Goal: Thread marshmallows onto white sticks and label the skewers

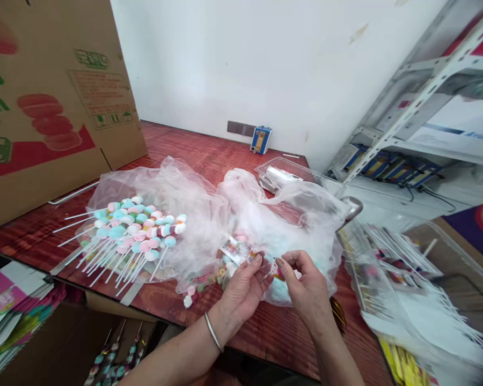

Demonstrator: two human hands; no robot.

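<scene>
In front of the plastic bags, my left hand (245, 289), with a bangle at its wrist, is closed with thumb and fingers on a small clear plastic piece. Close beside it, my right hand (306, 287) pinches a small printed plastic piece (279, 272) with red and yellow marks; whether both hands hold the same piece I cannot tell. Just behind the left hand lies a printed packet (235, 250). Pastel marshmallow skewers (139, 222) on white sticks rest on a clear bag (201, 225) to the left. Loose marshmallows (189, 295) lie at the table's front.
A large cardboard box (56, 91) stands at the left. On the right are a clear tray of white sticks (410, 284) and a metal shelf rack (410, 102). A blue device (261, 140) sits by the wall. Finished-looking skewers (115, 359) show in a box below the edge.
</scene>
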